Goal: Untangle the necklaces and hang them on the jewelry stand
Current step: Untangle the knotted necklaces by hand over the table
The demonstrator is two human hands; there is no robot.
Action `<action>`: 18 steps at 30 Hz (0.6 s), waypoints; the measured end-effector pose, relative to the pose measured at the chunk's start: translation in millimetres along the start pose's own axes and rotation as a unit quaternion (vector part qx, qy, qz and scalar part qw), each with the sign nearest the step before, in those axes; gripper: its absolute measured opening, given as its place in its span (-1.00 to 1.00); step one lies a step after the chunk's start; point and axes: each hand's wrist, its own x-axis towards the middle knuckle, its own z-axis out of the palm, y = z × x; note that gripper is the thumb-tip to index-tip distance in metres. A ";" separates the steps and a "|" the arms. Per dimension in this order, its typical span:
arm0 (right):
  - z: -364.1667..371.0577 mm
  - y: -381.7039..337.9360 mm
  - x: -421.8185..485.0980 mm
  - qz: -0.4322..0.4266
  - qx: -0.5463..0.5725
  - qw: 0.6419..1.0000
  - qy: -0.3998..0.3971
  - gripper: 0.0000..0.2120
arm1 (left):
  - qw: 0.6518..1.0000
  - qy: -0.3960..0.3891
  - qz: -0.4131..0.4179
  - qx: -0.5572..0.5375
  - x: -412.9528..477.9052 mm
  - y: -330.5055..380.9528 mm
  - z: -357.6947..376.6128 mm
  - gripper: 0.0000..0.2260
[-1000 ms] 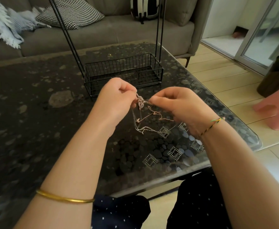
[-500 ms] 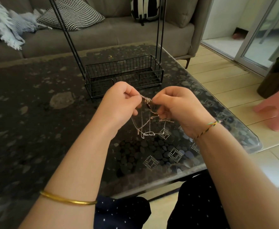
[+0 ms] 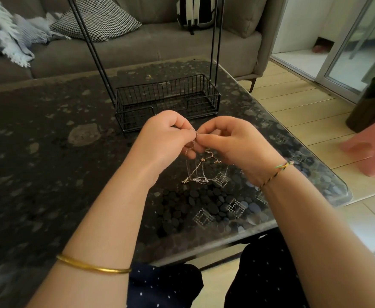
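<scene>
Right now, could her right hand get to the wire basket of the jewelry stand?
Probably yes: the wire basket sits just beyond the right hand with nothing between them, but that hand is pinching the tangled necklaces together with the left hand.

Two hands (image 3: 168,138) (image 3: 233,143) — one jewelry stand (image 3: 166,101), one tangle of necklaces (image 3: 201,172)

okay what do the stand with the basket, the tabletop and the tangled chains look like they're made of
Black wire jewelry stand: thin metal rods with a matte dark coating, judging by the welded grid basket. Dark pebble-patterned table: seemingly a clear glass top over stones, given its transparent rounded corner and reflections. Tangled thin necklaces, pinched by the left hand and right hand: fine metal chain, silvery and rose-gold in tone; actual metal unclear.
</scene>
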 end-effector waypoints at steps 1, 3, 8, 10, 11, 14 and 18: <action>-1.1 0.1 0.7 0.005 0.012 1.000 0.012 -0.96 | 1.000 -0.004 -0.005 0.001 -0.1 0.2 0.1 -0.94; -3.0 -0.1 1.1 0.007 0.026 0.999 0.040 -0.97 | 1.000 -0.011 -0.010 0.015 -0.3 0.5 0.6 -0.93; -4.0 1.4 3.4 -0.001 0.016 0.997 0.072 -0.86 | 0.995 -0.024 -0.016 0.097 -0.7 -5.0 4.3 -0.93; -6.6 2.0 4.1 0.009 0.020 0.997 0.079 -0.84 | 0.994 -0.017 -0.023 0.101 -0.3 -6.0 3.7 -0.92; -7.6 1.7 3.7 0.014 0.020 0.997 0.072 -0.85 | 0.996 -0.018 -0.029 0.080 -0.5 -5.2 2.9 -0.91; -6.9 -0.1 0.5 0.019 -0.018 0.999 0.019 -0.91 | 0.999 -0.026 -0.036 0.030 -0.9 -1.7 2.2 -0.91; 0.6 -1.7 -2.7 0.023 -0.046 0.997 -0.050 -0.92 | 0.999 -0.009 -0.021 0.028 -0.8 -0.5 2.5 -0.94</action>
